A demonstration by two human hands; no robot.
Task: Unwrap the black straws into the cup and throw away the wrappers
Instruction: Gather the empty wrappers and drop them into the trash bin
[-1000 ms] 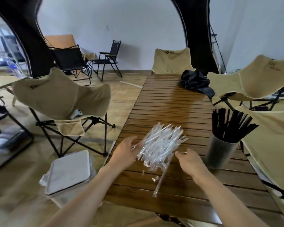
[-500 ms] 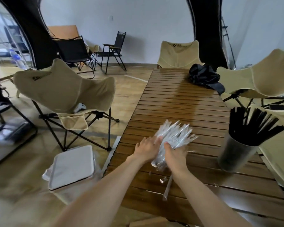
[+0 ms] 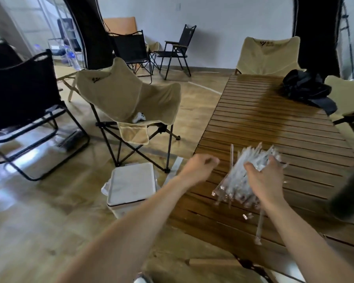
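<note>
right hand [image 3: 263, 180] gripping clear wrappers [image 3: 240, 178] above table [image 3: 274, 123], left hand [image 3: 200, 167] curled

Camera's swung left on me: the cup [image 3: 347, 197] with its black straws, which sat well inside the view a second ago, is now cut off at the right edge and blurred. The right hand [image 3: 264, 180] has taken the whole bundle of clear wrappers [image 3: 243, 176] by itself, lifted off the table [image 3: 274, 119] and tilted, where both hands were pressed round it half a second back. The left hand [image 3: 198, 167] has let go and moved off leftward, loosely curled, now over the table's left edge near the white bin [image 3: 131, 184].
</note>
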